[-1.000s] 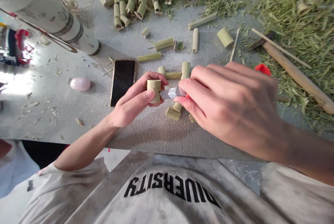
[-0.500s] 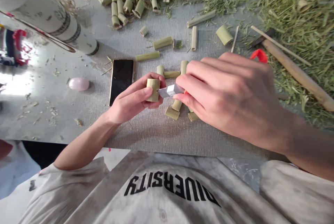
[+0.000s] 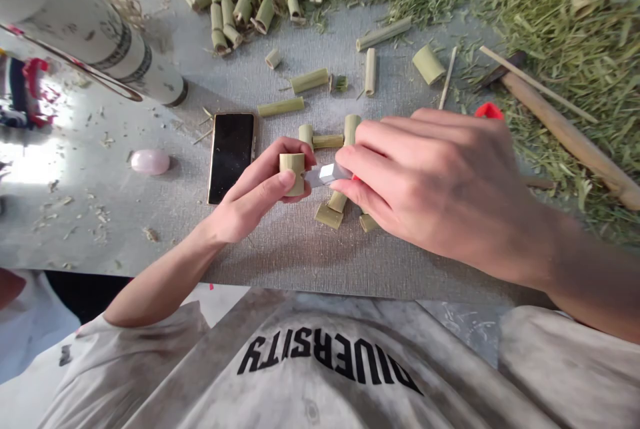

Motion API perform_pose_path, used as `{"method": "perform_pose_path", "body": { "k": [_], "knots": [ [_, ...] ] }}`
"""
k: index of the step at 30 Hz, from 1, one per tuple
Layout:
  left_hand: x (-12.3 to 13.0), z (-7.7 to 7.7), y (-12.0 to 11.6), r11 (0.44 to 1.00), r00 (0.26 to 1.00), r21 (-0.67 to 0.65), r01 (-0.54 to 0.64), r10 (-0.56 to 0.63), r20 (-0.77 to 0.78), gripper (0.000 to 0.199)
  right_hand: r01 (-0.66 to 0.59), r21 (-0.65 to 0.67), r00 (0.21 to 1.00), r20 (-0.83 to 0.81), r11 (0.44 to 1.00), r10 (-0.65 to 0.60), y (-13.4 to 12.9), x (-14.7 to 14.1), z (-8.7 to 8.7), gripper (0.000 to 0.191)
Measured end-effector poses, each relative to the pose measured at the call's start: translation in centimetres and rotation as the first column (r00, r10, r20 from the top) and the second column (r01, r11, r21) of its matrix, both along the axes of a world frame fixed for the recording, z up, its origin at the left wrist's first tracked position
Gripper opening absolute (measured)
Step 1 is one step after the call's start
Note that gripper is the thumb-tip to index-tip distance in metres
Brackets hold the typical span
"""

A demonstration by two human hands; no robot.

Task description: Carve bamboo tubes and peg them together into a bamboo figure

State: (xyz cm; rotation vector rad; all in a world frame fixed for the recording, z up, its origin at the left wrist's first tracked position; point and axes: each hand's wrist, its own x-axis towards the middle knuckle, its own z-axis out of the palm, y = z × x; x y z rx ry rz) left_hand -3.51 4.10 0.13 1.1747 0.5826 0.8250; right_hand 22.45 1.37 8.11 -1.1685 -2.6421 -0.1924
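Note:
A short green bamboo piece (image 3: 292, 166) is pinched upright between the thumb and fingers of my left hand (image 3: 257, 192). My right hand (image 3: 425, 182) is wrapped round a red-handled knife, whose grey blade (image 3: 320, 176) points left with its tip at the right side of the bamboo piece. Behind and below my hands lie joined bamboo pieces on the table, among them a crossbar (image 3: 328, 141), an upright (image 3: 351, 129) and a slanted foot (image 3: 329, 216). My right palm hides part of them and most of the knife handle.
A phone (image 3: 231, 159) and a pink oval object (image 3: 151, 162) lie left. A patterned cylinder (image 3: 120, 42) stands upper left. Bamboo pieces (image 3: 267, 2) are heaped at the back. A wooden-handled hammer (image 3: 565, 129) rests on green shavings (image 3: 550, 29) at the right.
The bamboo piece in my left hand has turned and shifted slightly. My right hand is tilted a little differently, with the blade still at the piece. The view has moved slightly.

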Motion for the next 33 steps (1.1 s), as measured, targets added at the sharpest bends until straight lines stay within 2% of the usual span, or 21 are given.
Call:
{"method": "perform_pose_path", "body": {
  "k": [6,13,17,21,27,30,33],
  "knots": [
    [0.2,0.4,0.2,0.998,1.0,-0.056,0.028,-0.028,0.007,0.034,0.043,0.03,0.999,0.015,0.999,-0.043,-0.1,-0.6,-0.3,0.046],
    [0.1,0.8,0.4,0.979,0.992,-0.16,0.126,-0.127,0.005,0.031,0.032,-0.035,0.999,0.04,0.999,-0.031,0.0,-0.5,0.1,0.037],
    [-0.2,0.8,0.6,0.971,0.987,-0.174,0.162,-0.161,0.024,0.029,0.024,-0.055,0.999,0.028,0.998,-0.023,0.1,-0.5,0.1,0.036],
    [0.0,1.0,0.7,0.978,0.99,-0.157,0.139,-0.139,0.01,0.031,0.022,-0.05,0.999,0.032,0.999,-0.02,0.3,-0.4,0.2,0.038],
    [0.5,0.9,0.6,0.999,0.999,-0.037,-0.032,0.032,0.007,0.036,-0.011,0.065,1.0,-0.021,0.998,0.012,0.3,0.0,-0.3,0.036],
    [0.4,0.5,0.7,1.0,1.0,-0.024,-0.019,0.019,0.011,0.036,-0.018,0.07,0.998,-0.054,0.997,0.022,0.2,0.2,-0.5,0.029],
    [0.3,0.2,0.7,1.0,1.0,-0.021,-0.002,0.002,-0.003,0.037,-0.008,0.01,0.999,-0.04,1.0,0.009,0.2,0.1,-0.3,0.03]
  ]
}}
